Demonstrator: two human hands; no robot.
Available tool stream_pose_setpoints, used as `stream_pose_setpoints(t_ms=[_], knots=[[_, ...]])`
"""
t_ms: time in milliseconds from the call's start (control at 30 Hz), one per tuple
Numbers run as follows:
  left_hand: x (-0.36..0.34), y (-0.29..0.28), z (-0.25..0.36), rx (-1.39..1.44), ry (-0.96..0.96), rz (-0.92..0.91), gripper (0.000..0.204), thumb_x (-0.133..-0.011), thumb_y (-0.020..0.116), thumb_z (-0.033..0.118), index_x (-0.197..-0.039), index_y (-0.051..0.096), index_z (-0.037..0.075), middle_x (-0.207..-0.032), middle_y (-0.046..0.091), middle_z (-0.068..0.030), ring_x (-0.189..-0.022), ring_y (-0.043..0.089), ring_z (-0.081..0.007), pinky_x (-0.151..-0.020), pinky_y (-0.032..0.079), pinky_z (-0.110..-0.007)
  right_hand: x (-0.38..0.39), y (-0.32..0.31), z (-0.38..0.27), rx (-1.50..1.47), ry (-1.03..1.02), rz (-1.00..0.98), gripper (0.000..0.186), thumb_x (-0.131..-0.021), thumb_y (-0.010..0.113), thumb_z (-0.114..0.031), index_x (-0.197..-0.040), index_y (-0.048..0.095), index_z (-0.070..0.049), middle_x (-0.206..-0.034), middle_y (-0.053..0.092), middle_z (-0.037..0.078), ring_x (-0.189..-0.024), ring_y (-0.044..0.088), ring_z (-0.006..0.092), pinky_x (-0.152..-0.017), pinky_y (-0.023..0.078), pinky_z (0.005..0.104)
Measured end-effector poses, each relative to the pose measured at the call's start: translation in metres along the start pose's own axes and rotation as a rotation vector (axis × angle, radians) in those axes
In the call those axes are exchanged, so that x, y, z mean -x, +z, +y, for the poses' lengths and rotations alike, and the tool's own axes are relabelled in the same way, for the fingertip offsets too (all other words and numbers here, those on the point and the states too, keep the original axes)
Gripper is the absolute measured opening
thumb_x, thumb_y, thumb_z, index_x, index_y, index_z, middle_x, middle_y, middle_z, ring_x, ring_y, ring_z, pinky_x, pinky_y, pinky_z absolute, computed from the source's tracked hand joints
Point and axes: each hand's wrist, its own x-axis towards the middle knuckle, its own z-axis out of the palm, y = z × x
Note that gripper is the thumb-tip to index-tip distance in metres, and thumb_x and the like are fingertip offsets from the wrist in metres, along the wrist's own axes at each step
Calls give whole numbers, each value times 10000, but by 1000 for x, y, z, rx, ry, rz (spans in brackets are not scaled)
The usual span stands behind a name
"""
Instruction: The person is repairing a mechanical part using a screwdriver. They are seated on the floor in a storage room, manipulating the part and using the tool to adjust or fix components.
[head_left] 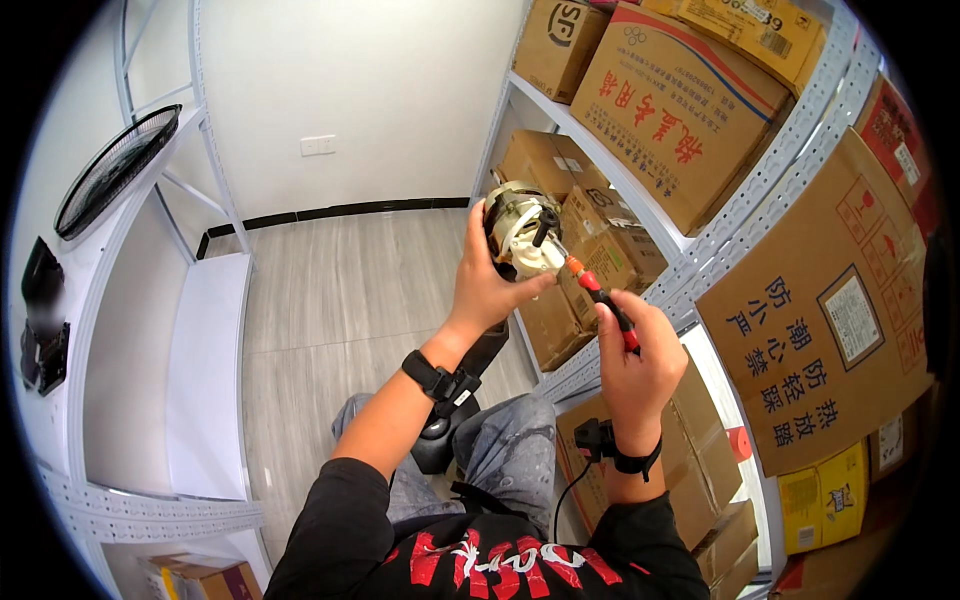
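Seated between white metal shelves (205, 330), we hold a fan motor (522, 232) up in front of us, our left hand (487, 285) wrapped around its underside, thumb pressed near the cream-coloured housing. Our right hand (636, 362) is closed around the red-and-black handle of a screwdriver (600, 300), its orange-collared tip set against the motor's face, apparently at a screw, though the spot is too small to make out. Cardboard boxes (680, 110) crowd the shelves to our right; a black fan grille (115, 170) rests on the upper left shelf.
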Motion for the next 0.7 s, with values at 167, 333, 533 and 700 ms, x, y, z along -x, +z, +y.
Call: stream_pose_setpoints(t_ms=[167,333,533,700], knots=[[0,-4,-1,0,-54,-21,1228,-735,927,412,-1580,145,-16,-1481,487,-208,-1365,517,-309,-1133,420,-402,-6,3,3,-36,-91,-8,224,-803,830,-42,-988,703,-29,-919,639,118,-630,620,225,-533,484,315],[0,-2,3,21,-51,-14,1209,-736,924,421,-1574,169,-14,-1478,490,-209,-1362,521,-311,-1128,424,-401,-2,0,2,-52,-53,17,183,-807,812,-14,-945,695,-40,-828,603,94,-603,598,237,-528,475,318],[-2,-1,-1,-53,-84,20,1158,-741,927,413,-1557,220,-6,-1462,491,-203,-1353,516,-300,-1127,420,-400,-3,12,8,33,-22,-2,174,-817,815,-44,-954,709,-55,-775,602,62,-566,581,218,-522,472,317],[-2,-1,-1,-33,-72,5,1151,-745,924,421,-1552,224,-6,-1474,474,-202,-1356,508,-301,-1131,414,-405,-8,6,1,-48,1,-20,191,-817,798,-32,-986,715,-60,-813,619,78,-594,595,242,-549,492,330]])
